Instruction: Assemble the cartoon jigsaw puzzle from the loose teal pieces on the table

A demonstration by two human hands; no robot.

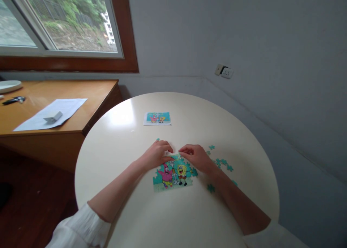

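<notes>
A partly joined jigsaw puzzle (175,179) with a pink starfish, a squid and a yellow sponge figure lies on the round white table (146,219). At its upper left edge rests my left hand (157,155), fingers bent, the thumb lying on the puzzle apart from them. My right hand (196,157) is pinched at the upper edge, on what looks like a small puzzle piece, mostly hidden by the fingertips. Loose teal puzzle pieces (223,162) are scattered to the right of that hand. One more puzzle piece (210,188) lies beneath my right forearm.
A small picture card (157,118) of the same figures lies toward the table's far side. On the left, a wooden desk (100,92) holds paper (69,105), a small white block (53,117) and keys (15,100). Walls and a window stand behind.
</notes>
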